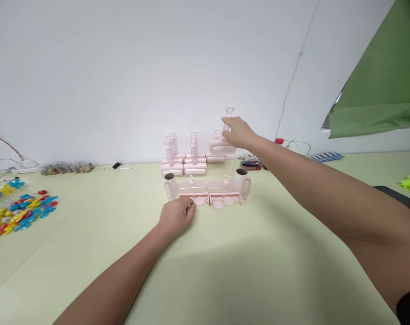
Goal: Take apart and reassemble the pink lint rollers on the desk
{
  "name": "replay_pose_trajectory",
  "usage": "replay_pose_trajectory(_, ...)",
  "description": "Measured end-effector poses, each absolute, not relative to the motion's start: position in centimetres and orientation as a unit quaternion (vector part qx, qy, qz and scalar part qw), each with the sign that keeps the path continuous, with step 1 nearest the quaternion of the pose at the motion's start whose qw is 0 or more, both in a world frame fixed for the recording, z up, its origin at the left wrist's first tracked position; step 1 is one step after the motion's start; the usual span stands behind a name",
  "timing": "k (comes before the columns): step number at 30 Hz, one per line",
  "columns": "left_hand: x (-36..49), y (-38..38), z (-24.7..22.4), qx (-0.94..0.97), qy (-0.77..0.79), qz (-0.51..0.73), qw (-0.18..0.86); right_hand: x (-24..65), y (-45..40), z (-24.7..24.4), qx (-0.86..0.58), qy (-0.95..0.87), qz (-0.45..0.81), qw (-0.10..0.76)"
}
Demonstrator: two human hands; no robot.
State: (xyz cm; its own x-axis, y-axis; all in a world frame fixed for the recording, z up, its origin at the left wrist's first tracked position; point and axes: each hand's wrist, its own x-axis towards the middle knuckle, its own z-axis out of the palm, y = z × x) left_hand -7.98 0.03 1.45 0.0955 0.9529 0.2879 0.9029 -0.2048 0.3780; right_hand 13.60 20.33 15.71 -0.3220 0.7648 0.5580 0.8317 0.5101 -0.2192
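Observation:
My right hand is raised at the back, its thumb and fingers closed around a clear pinkish tube with a heart-shaped loop on top. The tube stands upright at the stacked pink cases; whether it touches them I cannot tell. My left hand rests on the table with curled fingers, beside an open pink tray; anything inside its grip is hidden. Round pink discs lie by a second pink tray. White rolls with brown cores stand at either end, with small clear bottles beside them.
Several heart-topped tubes stand on pink-and-white cases near the wall. Colourful plastic pieces lie at the left, with bagged items behind. Small boxes sit behind my right forearm. Green cloth hangs at the upper right.

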Motion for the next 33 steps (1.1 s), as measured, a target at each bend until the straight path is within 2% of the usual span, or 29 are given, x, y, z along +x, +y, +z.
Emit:
replay_pose_trajectory(4,-7.8,-0.3,2.3,0.721,0.624,0.280,0.112,15.4,15.7,17.9,-0.416,-0.767,-0.050,0.485)
replay_pose_trajectory(7,-7.2,-0.9,2.6,0.729,0.595,0.304,0.151,16.9,11.0,17.9,-0.343,-0.752,-0.015,0.563)
replay_pose_trajectory(9,-6.4,-1.4,2.7,0.726,0.566,0.327,0.213,17.6,7.7,16.7,-0.322,-0.736,0.034,0.594)
replay_pose_trajectory(14,-2.6,-2.5,3.0,0.685,0.379,0.379,0.494,18.0,1.6,11.1,-0.292,-0.682,0.257,0.620)
replay_pose_trajectory(16,-0.9,-2.8,3.1,0.644,0.340,0.405,0.553,18.3,0.6,8.7,-0.280,-0.641,0.327,0.635)
replay_pose_trajectory(20,1.5,-2.8,2.9,0.627,0.347,0.456,0.528,19.3,0.1,5.0,-0.307,-0.581,0.428,0.620)
replay_pose_trajectory(25,2.0,-2.6,2.1,0.632,0.314,0.469,0.530,20.5,0.4,2.6,-0.344,-0.644,0.487,0.479)
replay_pose_trajectory(27,1.4,-2.3,1.9,0.610,0.338,0.485,0.528,21.1,0.8,2.9,-0.338,-0.621,0.492,0.507)
replay_pose_trajectory(31,-0.6,-1.2,2.3,0.602,0.458,0.484,0.441,23.1,2.3,4.7,-0.317,-0.464,0.495,0.663)
replay_pose_trajectory(33,-1.1,-0.8,2.6,0.603,0.477,0.465,0.439,23.6,2.7,5.2,-0.331,-0.440,0.503,0.666)
